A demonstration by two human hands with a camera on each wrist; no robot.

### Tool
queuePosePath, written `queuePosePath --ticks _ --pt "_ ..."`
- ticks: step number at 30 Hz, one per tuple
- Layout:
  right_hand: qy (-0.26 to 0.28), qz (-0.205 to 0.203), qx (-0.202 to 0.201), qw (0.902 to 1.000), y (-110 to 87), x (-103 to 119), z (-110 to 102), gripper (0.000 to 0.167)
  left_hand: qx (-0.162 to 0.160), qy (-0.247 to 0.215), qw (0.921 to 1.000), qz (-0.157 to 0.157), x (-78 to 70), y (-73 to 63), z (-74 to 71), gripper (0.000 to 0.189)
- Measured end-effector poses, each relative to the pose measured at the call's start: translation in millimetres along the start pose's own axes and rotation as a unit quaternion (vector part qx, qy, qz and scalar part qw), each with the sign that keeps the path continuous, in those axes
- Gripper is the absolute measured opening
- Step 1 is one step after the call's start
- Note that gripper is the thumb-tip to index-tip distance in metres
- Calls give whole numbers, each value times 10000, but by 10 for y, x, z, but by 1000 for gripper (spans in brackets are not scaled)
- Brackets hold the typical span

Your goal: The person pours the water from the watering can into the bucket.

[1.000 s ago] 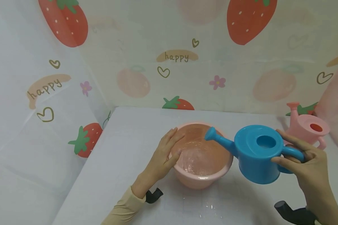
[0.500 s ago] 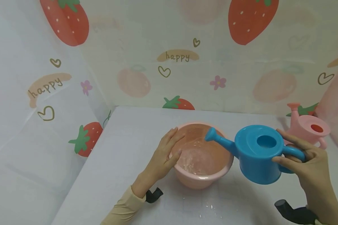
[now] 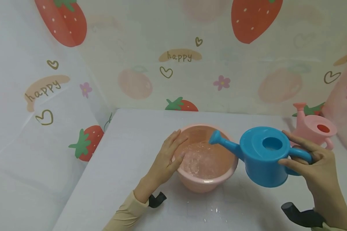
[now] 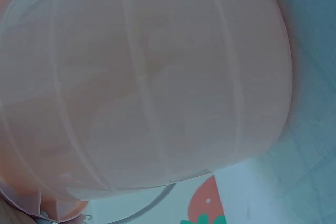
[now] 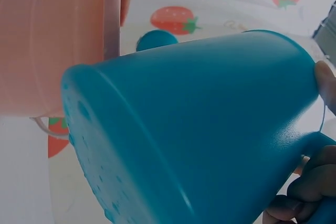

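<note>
My right hand [image 3: 315, 160] grips the handle of a blue watering can [image 3: 264, 160], held in the air beside a pink plastic basin [image 3: 206, 182]. The can's spout reaches left over the basin's right rim. Rippling water [image 3: 203, 163] lies in the basin; whether any is falling from the spout I cannot tell. Drops cling to the can's underside in the right wrist view. My left hand [image 3: 165, 160] rests on the basin's left rim, its fingers fairly straight. The basin's outer wall [image 4: 142, 77] fills most of the left wrist view.
A pink watering can [image 3: 313, 130] stands at the back right, behind the blue one and partly covered by my right hand. Water drops [image 3: 216, 210] lie on the white table [image 3: 138, 128] in front of the basin. Printed sheets [image 3: 127, 38] hang around the table.
The ripples in the basin's water have changed shape. Both hands, the blue watering can and the basin keep nearly the same places; the head view has shifted slightly.
</note>
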State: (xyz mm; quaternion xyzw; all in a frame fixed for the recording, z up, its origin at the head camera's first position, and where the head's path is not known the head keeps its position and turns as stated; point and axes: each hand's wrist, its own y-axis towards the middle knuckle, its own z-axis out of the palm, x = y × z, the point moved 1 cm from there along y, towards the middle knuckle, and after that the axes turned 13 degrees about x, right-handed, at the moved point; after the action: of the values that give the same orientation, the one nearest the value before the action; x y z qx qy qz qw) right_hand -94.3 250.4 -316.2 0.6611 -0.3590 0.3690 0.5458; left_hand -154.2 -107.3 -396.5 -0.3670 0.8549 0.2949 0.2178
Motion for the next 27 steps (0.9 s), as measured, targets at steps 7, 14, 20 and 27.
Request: queuePosePath --ticks 7,14,20,27 --pt "-106 349 -53 9993 -8 23 -17 58 0 2 10000 -30 -2 -1 -2 53" --pt "-119 207 127 9996 -16 35 -22 58 12 -10 10000 -44 -11 -2 -6 53" --pt "-92 -42 323 9994 -17 22 -45 58 -22 -16 10000 -4 -9 5 7 52" --pt "-217 130 448 9987 -33 56 -50 58 -40 5 10000 10 -8 5 2 51"
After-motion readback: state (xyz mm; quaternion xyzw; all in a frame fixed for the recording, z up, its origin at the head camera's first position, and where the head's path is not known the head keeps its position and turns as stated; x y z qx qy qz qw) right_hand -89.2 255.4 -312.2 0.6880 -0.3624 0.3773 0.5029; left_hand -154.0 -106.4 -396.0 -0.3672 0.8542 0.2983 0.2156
